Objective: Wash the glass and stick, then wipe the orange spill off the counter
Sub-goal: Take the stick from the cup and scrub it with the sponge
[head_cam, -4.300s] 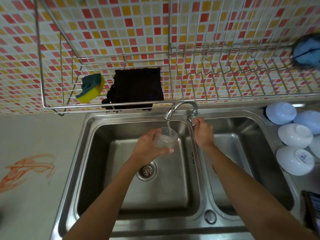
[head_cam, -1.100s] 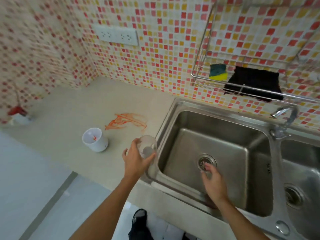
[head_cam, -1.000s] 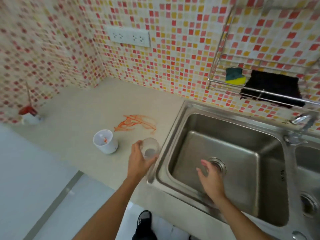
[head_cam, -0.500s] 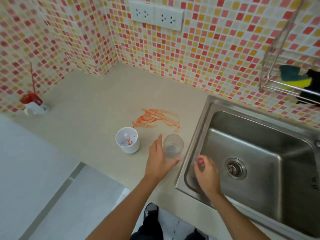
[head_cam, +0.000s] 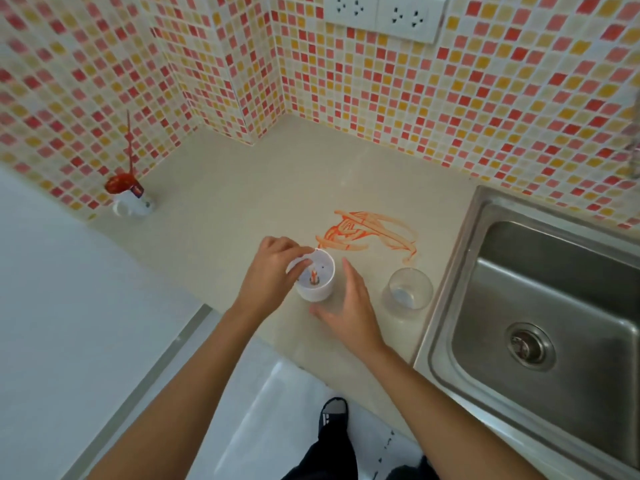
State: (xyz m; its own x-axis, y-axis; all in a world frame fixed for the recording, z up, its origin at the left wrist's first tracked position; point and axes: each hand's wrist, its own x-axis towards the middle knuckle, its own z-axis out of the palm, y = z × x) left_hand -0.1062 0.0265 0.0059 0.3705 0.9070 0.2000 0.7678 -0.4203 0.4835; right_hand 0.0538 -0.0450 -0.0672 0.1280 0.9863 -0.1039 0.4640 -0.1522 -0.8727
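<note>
The left hand (head_cam: 273,275) is curled over the near-left rim of a small white cup (head_cam: 316,279), with its fingertips pinched together and dipping inside the mouth toward the short stick (head_cam: 313,274), which stands in the cup's bottom with orange on it. Whether the fingers actually have the stick cannot be told — they cover its upper end. The right hand (head_cam: 348,308) is open and relaxed, fingers spread and pointing away from the person, its thumb side lying just beside the cup's right wall; it grips nothing, and contact with the cup is not clear.

The clear glass (head_cam: 407,292) stands upright on the beige counter (head_cam: 242,202) to the right of the right hand, apart from it, near the raised steel edge of the sink (head_cam: 540,327). The glass looks empty apart from a pale patch at its base. Beyond the cup and glass, toward the tiled wall (head_cam: 450,98), lies the orange spill (head_cam: 367,233) — a smeared patch of streaks whose near-left tip comes close to the cup's far rim.

The counter's front edge runs just under both wrists, with floor below. To the left and behind the cup the counter is bare as far as the corner, where a small white holder with a red object (head_cam: 126,192) sits well apart by the wall.
</note>
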